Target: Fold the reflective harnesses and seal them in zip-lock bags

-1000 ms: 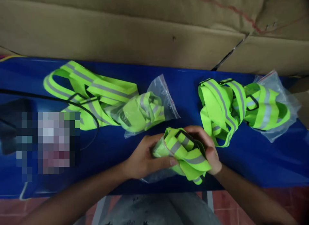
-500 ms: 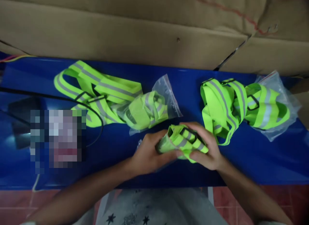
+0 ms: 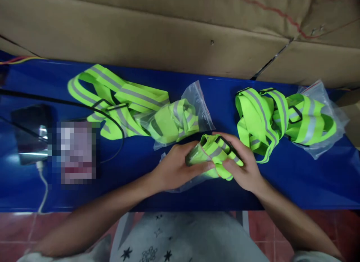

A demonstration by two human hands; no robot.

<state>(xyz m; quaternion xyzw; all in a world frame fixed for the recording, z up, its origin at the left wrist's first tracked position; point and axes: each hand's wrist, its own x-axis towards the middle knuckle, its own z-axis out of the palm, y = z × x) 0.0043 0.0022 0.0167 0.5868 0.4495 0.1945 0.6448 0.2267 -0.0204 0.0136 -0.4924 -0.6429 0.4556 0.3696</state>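
Observation:
A folded bundle of neon yellow reflective strap [image 3: 217, 152] with grey stripes and black buckles is held between both hands above the table's front half. It sits partly in the mouth of a clear plastic bag [image 3: 187, 185]. My left hand [image 3: 174, 165] is closed round the bag and the bundle's left side, thumb on top. My right hand [image 3: 245, 163] grips the right end, where the strap sticks out of the bag. Just behind my left hand lies a bagged strap bundle [image 3: 176, 121]. A loose reflective strap [image 3: 115, 89] is spread beside it.
On the right, another tangled strap [image 3: 258, 112] lies on a clear zip bag [image 3: 319, 149]. A black device [image 3: 29, 134] with cables and a blurred-out object [image 3: 77, 153] stand on the left of the blue table [image 3: 303, 187]. Cardboard [image 3: 140, 40] walls the back.
The whole scene has shifted slightly up as the head moved. The bundle stays in both hands, and more clear plastic shows below my left hand.

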